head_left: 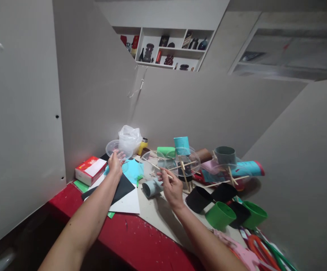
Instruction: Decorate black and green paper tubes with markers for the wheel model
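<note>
My left hand (115, 163) reaches forward and grips the rim of a clear plastic cup (115, 149) lying on its side near the wall. My right hand (171, 186) pinches a thin wooden stick (159, 169), held over the table beside a light blue paper roll (152, 188). Just beyond the stick stands a frame of wooden sticks (184, 171) with clear plastic domes (180, 162) and coloured paper cylinders on it. Black and white paper sheets (124, 192) lie under my left forearm.
A red and white box (90, 170) sits at the left by the wall. A white plastic bag (129, 137) and a yellow bottle (143, 145) stand behind. Black and green paper rings (221, 214) and orange-handled scissors (261, 248) lie at the right. The table's edge (141, 241) is red.
</note>
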A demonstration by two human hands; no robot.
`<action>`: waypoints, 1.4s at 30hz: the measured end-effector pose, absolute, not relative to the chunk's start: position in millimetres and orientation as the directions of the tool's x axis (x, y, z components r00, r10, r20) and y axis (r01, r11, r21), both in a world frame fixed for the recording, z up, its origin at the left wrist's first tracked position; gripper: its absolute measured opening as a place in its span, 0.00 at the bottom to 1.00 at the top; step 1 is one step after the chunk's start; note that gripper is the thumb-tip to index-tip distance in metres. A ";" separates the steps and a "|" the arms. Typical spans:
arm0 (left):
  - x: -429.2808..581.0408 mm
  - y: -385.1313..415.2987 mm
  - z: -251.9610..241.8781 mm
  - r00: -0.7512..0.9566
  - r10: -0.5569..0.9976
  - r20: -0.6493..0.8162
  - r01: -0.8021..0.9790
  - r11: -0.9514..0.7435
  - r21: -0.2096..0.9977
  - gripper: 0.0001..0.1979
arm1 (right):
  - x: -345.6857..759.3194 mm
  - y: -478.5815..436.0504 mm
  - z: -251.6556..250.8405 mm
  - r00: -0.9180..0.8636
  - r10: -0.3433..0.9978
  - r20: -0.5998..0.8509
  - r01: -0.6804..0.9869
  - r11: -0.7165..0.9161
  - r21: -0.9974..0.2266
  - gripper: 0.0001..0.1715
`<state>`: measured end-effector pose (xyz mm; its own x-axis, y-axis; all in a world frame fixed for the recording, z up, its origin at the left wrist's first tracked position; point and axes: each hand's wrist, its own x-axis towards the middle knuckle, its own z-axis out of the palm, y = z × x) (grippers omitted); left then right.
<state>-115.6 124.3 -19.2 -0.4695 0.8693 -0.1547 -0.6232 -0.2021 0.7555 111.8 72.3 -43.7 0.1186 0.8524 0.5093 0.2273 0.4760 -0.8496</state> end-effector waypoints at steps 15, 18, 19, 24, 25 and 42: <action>-88.7 97.7 -12.0 -0.563 0.812 0.154 -0.206 -0.319 0.925 0.18 | 125.5 38.3 -17.4 0.299 0.794 0.529 0.173 0.500 -0.848 0.35; -66.6 80.9 -7.3 -0.371 0.888 0.274 -0.141 -0.345 0.928 0.07 | 122.9 35.9 -17.8 0.274 0.781 0.562 0.209 0.522 -0.827 0.34; -59.0 76.2 -8.1 -0.291 0.911 0.293 -0.131 -0.341 0.931 0.07 | 121.8 35.5 -18.2 0.262 0.775 0.575 0.221 0.531 -0.818 0.34; -40.1 68.3 -18.2 -0.121 0.934 0.335 -0.125 -0.349 0.929 0.09 | 115.0 33.4 -23.2 0.177 0.739 0.650 0.292 0.592 -0.751 0.29; -40.2 69.3 -19.5 -0.127 0.931 0.342 -0.128 -0.357 0.925 0.08 | 113.4 32.7 -24.8 0.155 0.728 0.668 0.306 0.607 -0.733 0.27; -47.3 71.6 -23.0 -0.302 0.813 0.497 0.025 -0.515 0.857 0.04 | 113.0 30.5 -26.2 -0.241 0.445 0.862 0.415 0.851 -0.323 0.11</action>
<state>-47.3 71.6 -23.0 -0.3024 0.8132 0.4973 0.0253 -0.5147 0.8570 113.0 30.5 -26.2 -0.2410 0.4453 0.8623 0.4146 0.8506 -0.3234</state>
